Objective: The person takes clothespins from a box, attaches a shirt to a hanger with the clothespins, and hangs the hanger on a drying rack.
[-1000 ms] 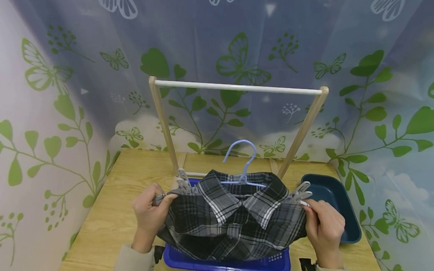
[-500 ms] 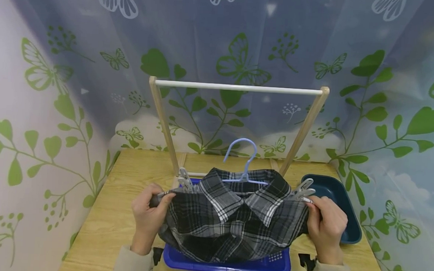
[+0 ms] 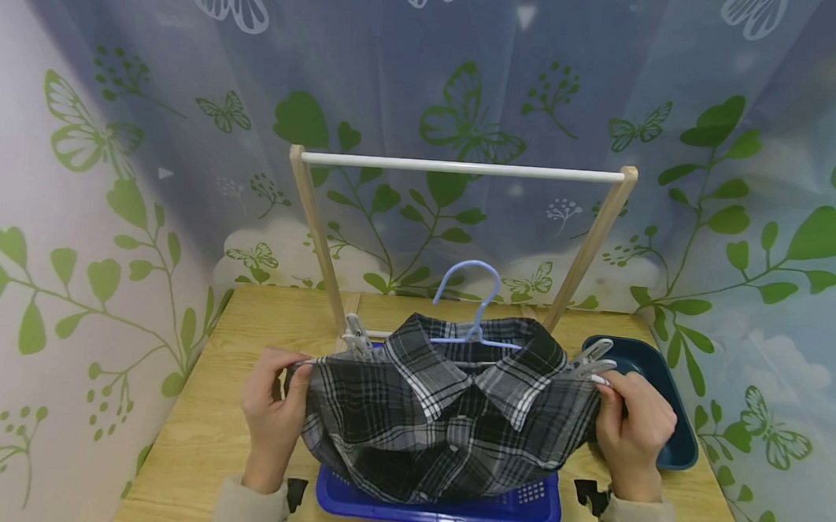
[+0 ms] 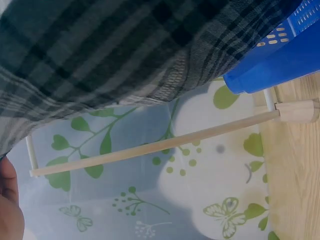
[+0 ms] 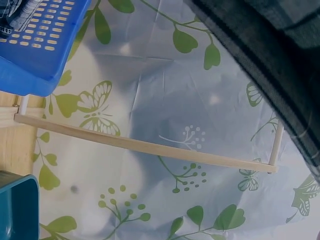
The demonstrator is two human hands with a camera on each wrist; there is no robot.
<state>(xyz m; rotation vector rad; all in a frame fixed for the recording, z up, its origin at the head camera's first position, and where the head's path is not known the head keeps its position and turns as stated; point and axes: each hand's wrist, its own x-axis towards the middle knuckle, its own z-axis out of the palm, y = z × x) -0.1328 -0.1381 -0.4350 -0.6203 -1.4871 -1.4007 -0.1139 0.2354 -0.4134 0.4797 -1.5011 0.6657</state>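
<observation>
as your left hand [image 3: 272,419] pinches one shoulder of plaid shirt [image 3: 455,432], your right hand [image 3: 638,424] grips other, fingers [image 3: 301,379] of both curled on it; shirt on light-blue hanger [image 3: 475,334], gray clip [image 3: 359,340] near left hand, above blue basket [image 3: 440,517] on counter [image 3: 197,423], rack [image 3: 461,167] behind.

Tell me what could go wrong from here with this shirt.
The left hand and right hand pinch the shirt near its shoulders, so pulling could drag the cloth from the grey clips. The hanger hook is not on the white bar and might tilt or miss it. The shirt hangs over the blue basket and could snag its rim.
</observation>
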